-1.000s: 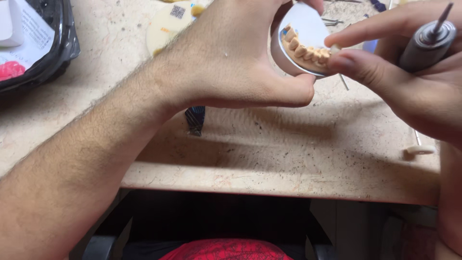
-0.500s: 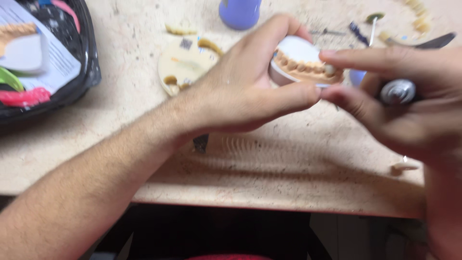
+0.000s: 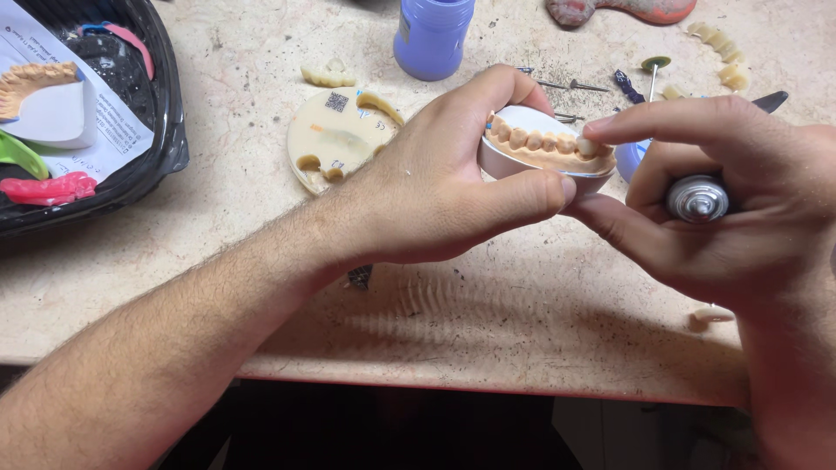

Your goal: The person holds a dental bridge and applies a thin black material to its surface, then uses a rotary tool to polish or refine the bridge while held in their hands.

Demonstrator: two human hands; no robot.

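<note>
While left hand (image 3: 435, 187) grips dental model (image 3: 544, 144) — blue bottle (image 3: 433, 35) behind.

My left forearm comes in from the lower left of the frame and rises toward the centre. My left hand (image 3: 435, 191) is curled, thumb stretched to the right, fingers bent over the top, in a closed grip. My right hand (image 3: 731, 209) enters from the lower right, index finger reaching left, thumb below it, the other fingers folded closed.
</note>
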